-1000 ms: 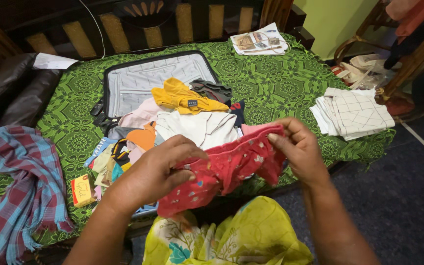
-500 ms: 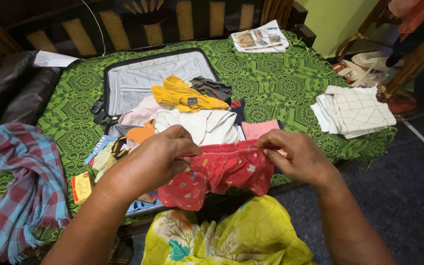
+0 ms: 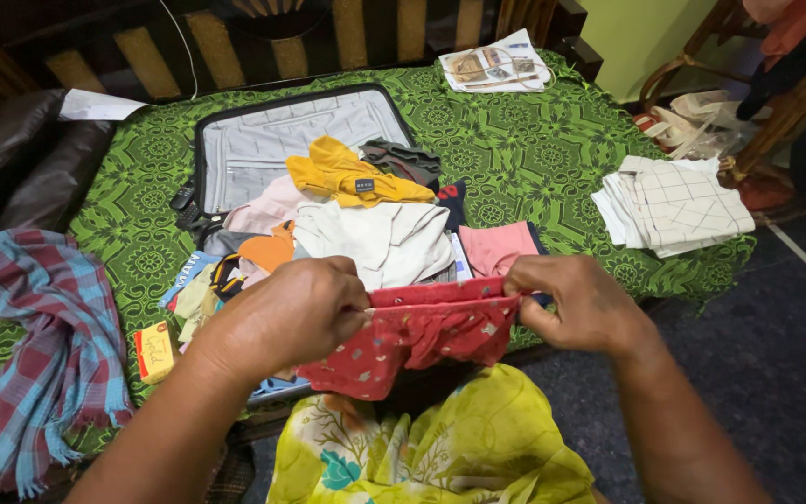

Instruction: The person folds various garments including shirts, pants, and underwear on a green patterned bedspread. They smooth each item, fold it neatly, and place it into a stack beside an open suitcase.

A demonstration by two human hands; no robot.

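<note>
Head view: left hand (image 3: pixel 291 317) and right hand (image 3: pixel 582 303), both pinched closed, stretch a small red patterned cloth garment (image 3: pixel 422 331) between them above the near edge of the green patterned bedspread (image 3: pixel 534 159), before the open grey-lined suitcase (image 3: pixel 272 140) heaped with clothes.

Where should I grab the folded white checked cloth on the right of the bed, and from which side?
Probably best to take the checked cloth by its right edge, coming in from the floor side. It lies flat as a folded stack at the corner of the green bedspread, its edge near the bed's rim, so fingers could slide under the layers there. Both hands are busy now with the red garment.
</note>
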